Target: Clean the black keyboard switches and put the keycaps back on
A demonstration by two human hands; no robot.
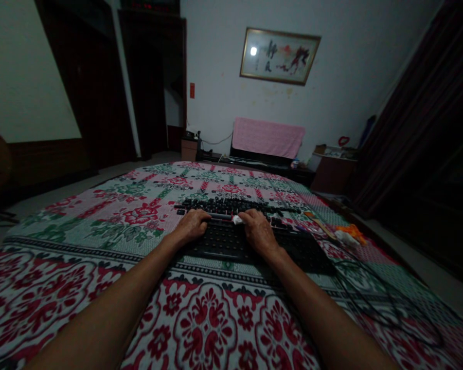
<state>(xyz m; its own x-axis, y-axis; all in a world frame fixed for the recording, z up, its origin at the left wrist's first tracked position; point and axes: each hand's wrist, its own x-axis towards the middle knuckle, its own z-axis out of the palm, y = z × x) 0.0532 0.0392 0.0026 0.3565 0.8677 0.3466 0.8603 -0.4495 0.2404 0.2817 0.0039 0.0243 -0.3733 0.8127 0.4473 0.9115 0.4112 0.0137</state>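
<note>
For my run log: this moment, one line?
left hand: on keyboard | right hand: pinches white wad | surface: floral bedspread

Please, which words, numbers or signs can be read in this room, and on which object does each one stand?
No text is legible here.
Framed picture: dark brush characters, too blurred to read.
Red display above the doorway: glowing marks, too small to read.
Red plate on the wall: no readable marks.
Keyboard under the left hand and right hand: key letters too dark to read.
</note>
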